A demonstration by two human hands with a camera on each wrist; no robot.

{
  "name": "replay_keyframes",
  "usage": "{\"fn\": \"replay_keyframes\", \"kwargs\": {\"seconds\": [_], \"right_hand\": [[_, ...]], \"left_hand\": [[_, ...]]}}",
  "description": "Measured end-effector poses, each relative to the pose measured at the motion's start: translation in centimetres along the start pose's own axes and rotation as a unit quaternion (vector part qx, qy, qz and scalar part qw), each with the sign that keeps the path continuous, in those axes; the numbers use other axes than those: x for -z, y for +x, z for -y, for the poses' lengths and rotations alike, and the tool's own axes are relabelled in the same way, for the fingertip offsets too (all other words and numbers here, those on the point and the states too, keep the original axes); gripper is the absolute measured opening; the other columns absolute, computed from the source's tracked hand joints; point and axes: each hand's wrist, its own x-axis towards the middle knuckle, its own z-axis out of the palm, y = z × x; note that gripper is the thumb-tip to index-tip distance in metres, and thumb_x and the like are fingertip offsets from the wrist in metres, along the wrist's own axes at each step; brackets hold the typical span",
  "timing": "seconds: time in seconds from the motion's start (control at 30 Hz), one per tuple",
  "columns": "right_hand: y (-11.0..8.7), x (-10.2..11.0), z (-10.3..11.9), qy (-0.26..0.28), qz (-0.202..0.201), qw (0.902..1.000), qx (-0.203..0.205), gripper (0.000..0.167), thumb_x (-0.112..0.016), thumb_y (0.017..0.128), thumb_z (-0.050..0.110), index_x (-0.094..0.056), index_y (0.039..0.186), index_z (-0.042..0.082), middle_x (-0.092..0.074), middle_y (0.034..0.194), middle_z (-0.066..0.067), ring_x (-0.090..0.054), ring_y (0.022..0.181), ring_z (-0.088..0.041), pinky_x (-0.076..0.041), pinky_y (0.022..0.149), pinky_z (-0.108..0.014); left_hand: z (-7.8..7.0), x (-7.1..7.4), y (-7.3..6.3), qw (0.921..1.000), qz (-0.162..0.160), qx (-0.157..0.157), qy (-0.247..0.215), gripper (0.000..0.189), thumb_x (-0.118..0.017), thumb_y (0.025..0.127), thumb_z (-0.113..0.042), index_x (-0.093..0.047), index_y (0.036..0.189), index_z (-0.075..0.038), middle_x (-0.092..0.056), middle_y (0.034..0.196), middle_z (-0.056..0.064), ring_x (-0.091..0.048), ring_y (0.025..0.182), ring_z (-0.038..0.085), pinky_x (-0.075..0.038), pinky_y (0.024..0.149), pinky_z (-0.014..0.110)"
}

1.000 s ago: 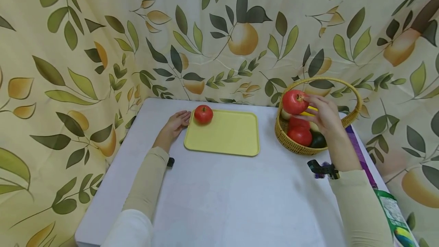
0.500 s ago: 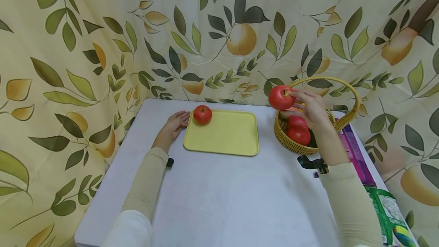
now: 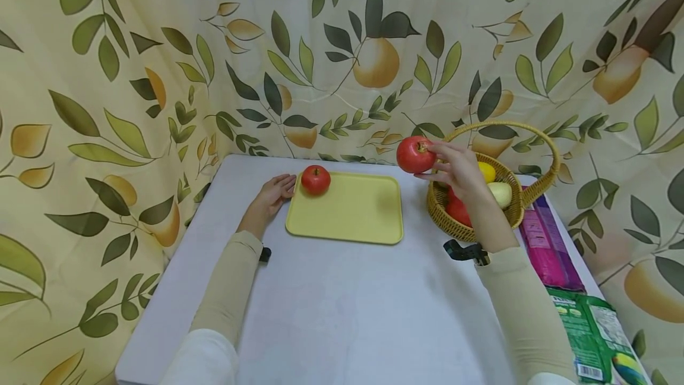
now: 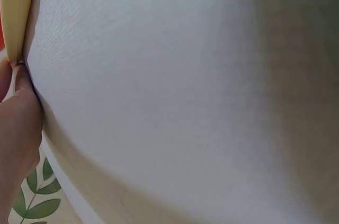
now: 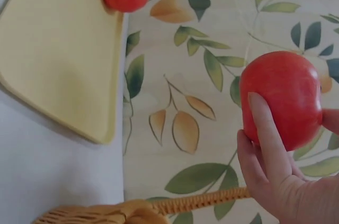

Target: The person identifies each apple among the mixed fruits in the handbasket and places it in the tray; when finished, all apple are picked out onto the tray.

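My right hand (image 3: 458, 168) holds a red apple (image 3: 415, 154) in the air, between the basket and the yellow tray (image 3: 347, 212). In the right wrist view, fingers lie along one side of this apple (image 5: 280, 99), with a fingertip at the opposite side. A second red apple (image 3: 316, 179) sits in the tray's far left corner, its stem upward. Beside that corner rests my left hand (image 3: 275, 196), fingers stretched out and their tips at the tray's left rim. The left wrist view shows those fingers (image 4: 22, 78) touching the edge of the tray (image 4: 16, 12).
At the right stands a wicker basket (image 3: 451, 227) with a tall handle, holding a yellow fruit (image 3: 487, 172), a pale green one (image 3: 500, 194) and red fruit (image 3: 458, 210). A purple package (image 3: 550, 245) and a green package (image 3: 588, 331) lie along the table's right side. A patterned curtain hangs behind.
My right hand has carried the apple leftward from over the basket toward the tray, uncovering the yellow and pale green fruits. The left hand and the tray have stayed put.
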Motion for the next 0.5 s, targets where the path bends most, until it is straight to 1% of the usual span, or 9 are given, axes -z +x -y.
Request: {"fn": "replay_keyframes", "kwargs": {"seconds": [0.07, 0.13, 0.2, 0.27, 0.37, 0.5], "right_hand": [[0.3, -0.4, -0.3, -0.003, 0.005, 1.0, 0.005, 0.055, -0.071, 0.101, 0.027, -0.053, 0.146, 0.001, -0.043, 0.153, -0.011, -0.06, 0.121, -0.028, -0.061, 0.087, -0.048], [0.5, -0.8, -0.6, 0.003, 0.008, 0.9999, 0.007, 0.05, -0.071, 0.101, 0.026, -0.056, 0.141, 0.002, -0.046, 0.147, -0.01, -0.063, 0.116, -0.027, -0.06, 0.086, -0.049], [0.7, -1.3, -0.8, 0.013, 0.013, 0.9998, 0.008, 0.043, -0.07, 0.101, 0.025, -0.058, 0.136, 0.002, -0.046, 0.141, -0.01, -0.064, 0.111, -0.027, -0.06, 0.086, -0.051], [0.9, -1.6, -1.1, 0.027, 0.019, 0.9995, 0.004, 0.041, -0.07, 0.102, 0.023, -0.058, 0.135, 0.001, -0.045, 0.139, -0.01, -0.065, 0.108, -0.027, -0.058, 0.087, -0.054], [1.4, -2.2, -1.5, 0.035, 0.017, 0.9992, -0.009, 0.047, -0.071, 0.101, 0.023, -0.056, 0.14, 0.001, -0.045, 0.142, -0.011, -0.069, 0.104, -0.025, -0.058, 0.086, -0.055], [2.0, -3.1, -2.0, 0.024, 0.009, 0.9994, -0.022, 0.058, -0.073, 0.1, 0.024, -0.051, 0.148, 0.001, -0.047, 0.147, -0.014, -0.071, 0.102, -0.023, -0.06, 0.085, -0.051]], "left_hand": [[0.0, 0.1, 0.0, 1.0, -0.003, 0.002, 0.0, 0.083, -0.039, 0.09, 0.034, -0.021, 0.164, 0.002, -0.031, 0.168, 0.018, -0.031, 0.155, 0.026, -0.039, 0.118, 0.032], [0.0, 0.1, 0.1, 1.0, -0.004, 0.004, -0.001, 0.083, -0.04, 0.089, 0.034, -0.022, 0.163, 0.001, -0.031, 0.168, 0.018, -0.032, 0.155, 0.026, -0.04, 0.118, 0.032], [-0.1, 0.1, 0.0, 1.0, -0.002, 0.005, -0.001, 0.083, -0.04, 0.089, 0.034, -0.022, 0.163, 0.002, -0.031, 0.168, 0.018, -0.032, 0.155, 0.026, -0.04, 0.118, 0.032], [-0.2, 0.0, -0.1, 1.0, 0.0, 0.006, 0.001, 0.083, -0.04, 0.089, 0.034, -0.022, 0.163, 0.002, -0.031, 0.168, 0.019, -0.031, 0.155, 0.026, -0.04, 0.118, 0.032], [-0.4, -0.1, -0.3, 1.0, 0.001, 0.005, 0.003, 0.082, -0.04, 0.089, 0.034, -0.023, 0.163, 0.001, -0.031, 0.168, 0.019, -0.031, 0.155, 0.027, -0.039, 0.118, 0.033], [-0.5, -0.2, -0.4, 1.0, 0.0, 0.002, 0.001, 0.082, -0.04, 0.088, 0.035, -0.025, 0.162, 0.002, -0.032, 0.167, 0.02, -0.032, 0.155, 0.028, -0.04, 0.118, 0.034]]}}
